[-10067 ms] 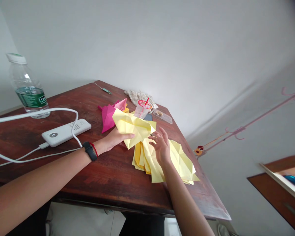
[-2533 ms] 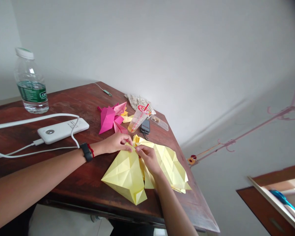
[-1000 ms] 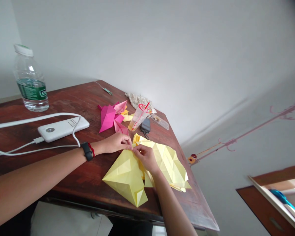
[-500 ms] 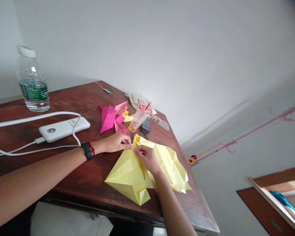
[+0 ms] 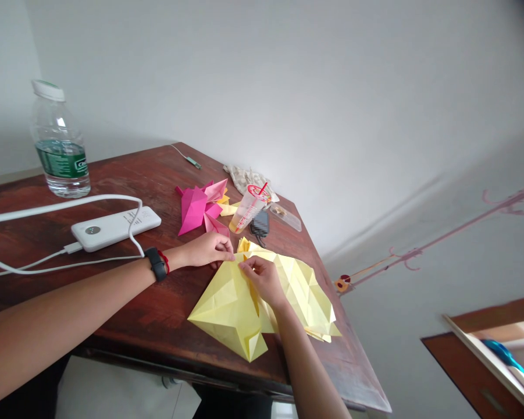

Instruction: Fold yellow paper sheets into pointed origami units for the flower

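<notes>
A creased sheet of yellow paper [image 5: 227,308] hangs slanted toward the table's front edge, partly folded at its lower corner. My left hand [image 5: 211,250] pinches its top edge, fingers closed. Close beside it, my right hand [image 5: 264,278] also pinches the upper part of the sheet between thumb and fingers. Under and to the right lies a stack of creased yellow papers [image 5: 303,285], partly covered by my right hand and forearm. Just beyond my left hand are pink folded papers [image 5: 196,209].
On the wooden table [image 5: 126,302] stand a water bottle [image 5: 63,151] and a plastic cup with a red straw [image 5: 248,208]. A white power bank [image 5: 113,228] with cables lies left. Behind are a black device [image 5: 260,223], a clear container [image 5: 287,216] and a patterned cloth [image 5: 246,177].
Both hands keep their pinch on the yellow sheet, almost in the same place. The whole view has shifted very slightly.
</notes>
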Demonstrator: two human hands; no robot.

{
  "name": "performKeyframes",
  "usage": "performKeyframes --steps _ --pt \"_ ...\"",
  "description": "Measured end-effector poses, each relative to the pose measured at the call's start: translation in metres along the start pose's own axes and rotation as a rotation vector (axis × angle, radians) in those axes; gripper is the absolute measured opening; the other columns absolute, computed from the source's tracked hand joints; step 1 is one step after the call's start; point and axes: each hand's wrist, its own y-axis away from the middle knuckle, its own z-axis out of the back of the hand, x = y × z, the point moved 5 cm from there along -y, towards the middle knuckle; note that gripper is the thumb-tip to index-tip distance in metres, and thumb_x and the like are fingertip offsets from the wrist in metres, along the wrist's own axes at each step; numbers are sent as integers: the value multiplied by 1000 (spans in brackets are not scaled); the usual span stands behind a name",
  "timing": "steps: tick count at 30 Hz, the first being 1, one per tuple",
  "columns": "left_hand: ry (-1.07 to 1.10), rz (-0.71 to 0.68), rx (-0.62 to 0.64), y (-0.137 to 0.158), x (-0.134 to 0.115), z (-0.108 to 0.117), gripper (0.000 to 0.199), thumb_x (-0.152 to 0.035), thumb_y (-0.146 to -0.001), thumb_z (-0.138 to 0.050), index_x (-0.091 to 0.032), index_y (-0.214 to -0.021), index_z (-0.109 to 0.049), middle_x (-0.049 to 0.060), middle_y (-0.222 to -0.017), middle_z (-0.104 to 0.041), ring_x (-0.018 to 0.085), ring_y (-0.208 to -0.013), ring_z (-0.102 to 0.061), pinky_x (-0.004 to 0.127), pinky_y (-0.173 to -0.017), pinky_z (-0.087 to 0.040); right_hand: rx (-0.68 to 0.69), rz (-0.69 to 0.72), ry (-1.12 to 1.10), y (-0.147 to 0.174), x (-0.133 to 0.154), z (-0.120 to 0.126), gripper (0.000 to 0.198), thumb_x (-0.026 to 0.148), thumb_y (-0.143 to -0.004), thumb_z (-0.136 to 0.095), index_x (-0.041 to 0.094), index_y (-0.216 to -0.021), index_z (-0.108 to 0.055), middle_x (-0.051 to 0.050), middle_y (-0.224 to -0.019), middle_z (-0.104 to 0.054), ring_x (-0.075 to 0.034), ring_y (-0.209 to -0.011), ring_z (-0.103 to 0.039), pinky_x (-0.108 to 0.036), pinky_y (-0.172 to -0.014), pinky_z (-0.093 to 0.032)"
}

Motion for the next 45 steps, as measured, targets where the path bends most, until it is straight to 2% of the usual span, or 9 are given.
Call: performKeyframes --steps 4,12,17,21,28,35,40,42,45 --pt "42 -8 -32 0 1 0 37 -49 -83 -68 -14 -94 -59 3 -75 -66 16 -64 -61 26 -57 -49 -5 7 0 0 0 0 39 55 -81 -66 19 -68 -61 0 -62 -53 -13 -57 -42 -25 -49 -33" --pt "-68 -113 -65 3 -11 -1 28 -39 -89 -59 -14 -102 -62 2 -72 -64 14 -62 -58 24 -58 -45 -9 20 -21 0 2 0 34 49 -84 -64 18 -70 -64 -1 -64 -58 -14 -58 -47 -26 -54 -38" --pt "-86 -112 -43 6 -17 -2 31 -40 -92 -55 -13 -105 -63 5 -81 -68 15 -66 -58 25 -59 -45 5 15 -14 0 -2 0 34 47 -86 -63 18 -68 -59 2 -61 -50 -12 -55 -40 -25 -51 -32" --pt "-85 -153 22 7 -16 -5 39 -43 -87 -65 -12 -111 -63 8 -91 -72 18 -77 -62 26 -66 -45 -5 10 -24 -1 -3 0 36 49 -85 -64 18 -68 -57 2 -60 -49 -11 -55 -38 -25 -50 -30" --pt "-51 -124 37 6 -12 -7 48 -41 -81 -73 -13 -118 -59 4 -82 -70 19 -76 -62 26 -66 -43 -29 9 -59 0 -1 1 35 49 -83 -65 18 -69 -60 1 -60 -51 -12 -54 -40 -26 -51 -31" --pt "-67 -134 22 0 -7 -6 41 -42 -77 -76 -13 -105 -65 -6 -62 -53 11 -58 -49 21 -56 -34 -42 48 -34 0 -3 -1 32 47 -81 -70 18 -70 -61 0 -63 -57 -12 -57 -45 -24 -49 -33" --pt "-69 -127 2 -3 -3 -5 36 -44 -74 -79 -15 -93 -67 -7 -57 -45 10 -53 -45 20 -50 -30 -59 57 -13 -2 3 7 37 55 -76 -72 18 -74 -66 -1 -60 -59 -14 -56 -50 -25 -49 -38" --pt "-55 -120 3 -4 -1 -6 34 -44 -75 -78 -15 -91 -69 -7 -56 -47 10 -51 -44 20 -49 -29 -59 57 -9 -4 6 17 40 58 -75 -72 18 -77 -69 -1 -60 -60 -16 -57 -53 -26 -49 -40" --pt "-9 -150 -7 -5 0 -4 32 -43 -75 -78 -15 -88 -72 -3 -61 -60 12 -55 -53 20 -50 -33 -56 50 -15 -5 9 33 41 60 -75 -71 19 -81 -71 -2 -61 -61 -17 -58 -55 -27 -49 -42"
